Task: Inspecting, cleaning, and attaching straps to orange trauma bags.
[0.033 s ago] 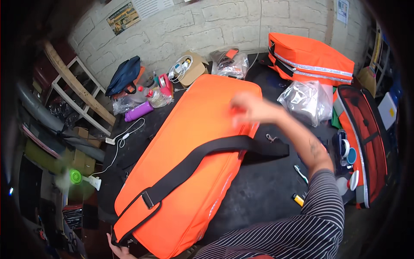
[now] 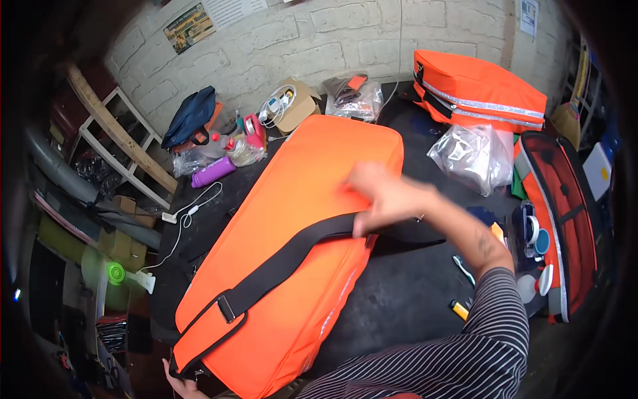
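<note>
A long bright orange bag (image 2: 286, 193) lies slantwise before me. A wide black shoulder strap (image 2: 279, 269) with a metal buckle (image 2: 226, 308) crosses its top. My right hand (image 2: 389, 196), blurred by motion, is over the bag's upper right part. Its fingers and thumb are apart, with the thumb at the strap. My left hand (image 2: 181, 384) is at the near left end of the bag, gripping it beside the strap's end. Most of that hand's fingers are hidden or cut off by the picture's edge.
On the dark table (image 2: 379, 306) lie a toothbrush (image 2: 463, 270) and a yellow object (image 2: 458, 308). Another orange bag (image 2: 478, 93), a clear plastic packet (image 2: 473, 156) and an opened red-lined bag (image 2: 565, 213) stand right. A purple bottle (image 2: 212, 171) and white cable (image 2: 186, 226) lie left.
My right hand has moved slightly nearer and left over the bag, its thumb coming to the strap. The strap's free right part has dropped lower. My left hand stays at the bag's end.
</note>
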Tool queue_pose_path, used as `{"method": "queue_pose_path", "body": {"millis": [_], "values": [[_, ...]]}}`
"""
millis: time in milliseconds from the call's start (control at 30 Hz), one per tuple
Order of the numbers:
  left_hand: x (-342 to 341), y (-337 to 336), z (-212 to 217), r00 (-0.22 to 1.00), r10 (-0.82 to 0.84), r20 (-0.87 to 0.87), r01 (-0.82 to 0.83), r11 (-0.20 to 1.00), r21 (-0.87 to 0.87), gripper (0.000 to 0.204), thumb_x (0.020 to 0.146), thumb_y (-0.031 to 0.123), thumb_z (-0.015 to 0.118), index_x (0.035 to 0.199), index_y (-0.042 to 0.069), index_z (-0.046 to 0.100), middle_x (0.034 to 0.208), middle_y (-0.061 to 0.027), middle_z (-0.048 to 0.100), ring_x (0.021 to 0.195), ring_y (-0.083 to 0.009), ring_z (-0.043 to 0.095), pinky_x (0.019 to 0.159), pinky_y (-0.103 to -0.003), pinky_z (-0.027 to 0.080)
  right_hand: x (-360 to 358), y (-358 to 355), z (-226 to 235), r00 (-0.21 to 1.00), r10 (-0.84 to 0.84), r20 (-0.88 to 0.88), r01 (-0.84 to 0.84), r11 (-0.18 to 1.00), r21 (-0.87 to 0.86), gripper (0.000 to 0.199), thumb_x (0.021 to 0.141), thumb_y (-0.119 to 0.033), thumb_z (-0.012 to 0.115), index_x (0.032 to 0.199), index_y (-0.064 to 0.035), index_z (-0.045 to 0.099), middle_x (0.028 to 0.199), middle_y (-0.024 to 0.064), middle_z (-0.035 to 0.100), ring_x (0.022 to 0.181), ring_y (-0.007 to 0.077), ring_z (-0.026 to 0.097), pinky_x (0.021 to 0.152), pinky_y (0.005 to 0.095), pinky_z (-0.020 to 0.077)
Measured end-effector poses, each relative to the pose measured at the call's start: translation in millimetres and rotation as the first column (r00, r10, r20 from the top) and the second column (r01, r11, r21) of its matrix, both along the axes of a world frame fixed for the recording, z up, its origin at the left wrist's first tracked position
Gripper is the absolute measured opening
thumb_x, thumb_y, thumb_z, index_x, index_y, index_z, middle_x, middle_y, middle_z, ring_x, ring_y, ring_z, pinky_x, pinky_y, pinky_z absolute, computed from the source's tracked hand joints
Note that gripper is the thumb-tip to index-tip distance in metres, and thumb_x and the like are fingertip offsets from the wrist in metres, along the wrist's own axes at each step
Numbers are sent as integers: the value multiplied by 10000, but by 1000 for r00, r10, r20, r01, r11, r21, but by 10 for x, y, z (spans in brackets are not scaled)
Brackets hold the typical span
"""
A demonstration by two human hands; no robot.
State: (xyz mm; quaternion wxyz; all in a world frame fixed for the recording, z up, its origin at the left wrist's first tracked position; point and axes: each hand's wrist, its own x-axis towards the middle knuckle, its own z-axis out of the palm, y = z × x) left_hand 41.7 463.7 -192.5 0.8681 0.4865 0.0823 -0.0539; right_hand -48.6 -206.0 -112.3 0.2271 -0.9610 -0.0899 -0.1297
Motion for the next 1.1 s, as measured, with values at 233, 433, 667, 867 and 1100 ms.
{"method": "queue_pose_path", "body": {"millis": [233,433,667,867,1100], "values": [[329,264,57,991,136,9,-136,990,47,468,915,412,519,1066,-22,612,1050,-150,660,985,-296,627,915,-445,478,-224,-92,-350,973,-80,215,139,952,-271,380,673,-104,651,1048,-59,607,985,125,582,939,312,562,782,412,430],[355,525,-395,996,83,-37,-76,986,151,466,850,436,623,1161,92,579,1022,-95,660,663,-301,649,419,-414,533,-50,-1629,-41,749,-516,416,589,805,-63,210,627,-8,619,831,-52,645,824,119,616,833,319,593,708,415,463],[384,755,-571,982,47,-181,92,723,684,385,903,332,559,1248,161,539,1106,-22,604,906,-233,591,607,-419,515,227,-3059,-265,376,-882,283,493,449,745,240,725,-184,671,906,-29,690,833,144,698,840,255,675,757,334,503],[1043,-888,1076,829,-262,495,-508,19,861,311,851,93,655,1104,-54,550,1045,-111,605,970,-182,565,859,-325,453,614,-2844,-75,491,-819,295,729,572,375,360,843,-289,439,957,-21,650,1038,277,608,963,412,606,814,483,482],[604,-5514,1611,245,-798,551,-260,494,830,861,745,239,775,1425,29,289,1412,-177,379,1314,-275,359,1073,-380,294,1103,-1643,449,799,-543,257,325,750,575,333,736,-147,568,1047,-33,536,885,230,599,867,348,601,769,397,477]]}}
